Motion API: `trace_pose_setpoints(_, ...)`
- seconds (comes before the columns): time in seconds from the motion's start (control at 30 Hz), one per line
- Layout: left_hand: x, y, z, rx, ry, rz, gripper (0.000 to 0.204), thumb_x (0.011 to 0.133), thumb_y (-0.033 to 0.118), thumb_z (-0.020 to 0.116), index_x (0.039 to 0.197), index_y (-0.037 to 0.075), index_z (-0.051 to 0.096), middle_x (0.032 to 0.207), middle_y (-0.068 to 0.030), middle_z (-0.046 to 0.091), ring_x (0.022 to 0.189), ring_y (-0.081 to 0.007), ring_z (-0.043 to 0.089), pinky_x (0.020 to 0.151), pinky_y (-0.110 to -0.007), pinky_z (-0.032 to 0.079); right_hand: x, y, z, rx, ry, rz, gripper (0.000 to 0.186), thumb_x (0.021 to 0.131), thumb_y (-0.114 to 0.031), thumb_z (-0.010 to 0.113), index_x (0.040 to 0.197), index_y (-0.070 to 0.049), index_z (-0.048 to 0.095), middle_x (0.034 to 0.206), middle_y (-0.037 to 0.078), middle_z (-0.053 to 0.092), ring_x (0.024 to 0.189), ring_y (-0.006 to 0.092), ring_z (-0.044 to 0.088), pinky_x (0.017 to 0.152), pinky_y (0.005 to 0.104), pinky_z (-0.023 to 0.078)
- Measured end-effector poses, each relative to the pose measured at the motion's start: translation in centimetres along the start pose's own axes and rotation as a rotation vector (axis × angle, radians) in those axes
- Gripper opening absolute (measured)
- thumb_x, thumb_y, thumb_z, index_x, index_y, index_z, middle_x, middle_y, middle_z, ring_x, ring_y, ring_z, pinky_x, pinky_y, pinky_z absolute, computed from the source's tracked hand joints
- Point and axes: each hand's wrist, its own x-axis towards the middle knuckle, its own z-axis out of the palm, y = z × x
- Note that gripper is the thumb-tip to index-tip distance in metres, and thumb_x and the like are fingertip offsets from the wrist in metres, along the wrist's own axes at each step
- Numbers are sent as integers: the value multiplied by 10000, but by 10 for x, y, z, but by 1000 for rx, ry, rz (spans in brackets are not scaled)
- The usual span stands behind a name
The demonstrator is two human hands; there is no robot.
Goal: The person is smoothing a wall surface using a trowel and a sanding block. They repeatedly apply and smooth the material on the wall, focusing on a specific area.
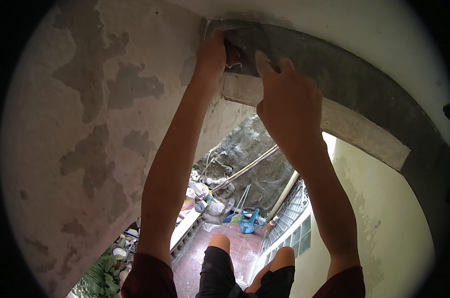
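High up, my left hand [212, 54] has its fingers curled at the inner corner where the mottled plaster wall [81, 164] meets a dark grey band [344, 69]. Beside those fingers is a small dark reddish shape [233, 53] with a pale ragged edge; whether it is held or part of the surface is unclear. My right hand [289, 102] is raised just right of it, index finger stretched toward the band and other fingers partly bent, with nothing visible in it. A pale strip [364, 134] runs below the band, partly behind this hand.
Below are a red tiled floor [225, 251], a blue plastic item [250, 223], long poles [250, 164], a broom [268, 226], piled buckets and bags [200, 193], plants [101, 275], a grid window [297, 236] and a rock wall [255, 188]. My bare knees show at the lower edge.
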Motion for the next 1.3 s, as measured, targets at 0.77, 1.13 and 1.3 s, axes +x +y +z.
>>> trace_pose_setpoints(0.77, 5, -20, 23, 332, -119, 208, 496, 1018, 424, 321, 913, 40, 618, 707, -84, 614, 603, -174, 566, 624, -312, 450, -36, 9, 8, -11, 146, 139, 621, 757, 61, 598, 1335, -165, 562, 972, 103, 650, 727, 257, 682, 608, 385, 538)
trace_pose_setpoints(1.13, -36, -6, 6, -293, -96, -74, 556, 977, 548, 378, 1143, 62, 591, 911, -79, 649, 745, -155, 604, 660, -312, 482, -62, 33, 7, 142, 253, -106, 611, 762, 102, 580, 1284, -213, 625, 906, 43, 634, 655, 163, 638, 556, 314, 508)
trace_pose_setpoints(1.3, -56, 7, 6, -182, -19, -139, 701, 922, 639, 350, 1268, 56, 528, 1042, -80, 642, 820, -174, 602, 687, -319, 485, -54, 37, 19, 183, 180, -201, 644, 739, 102, 584, 1305, -204, 602, 986, 39, 613, 756, 183, 660, 605, 322, 529)
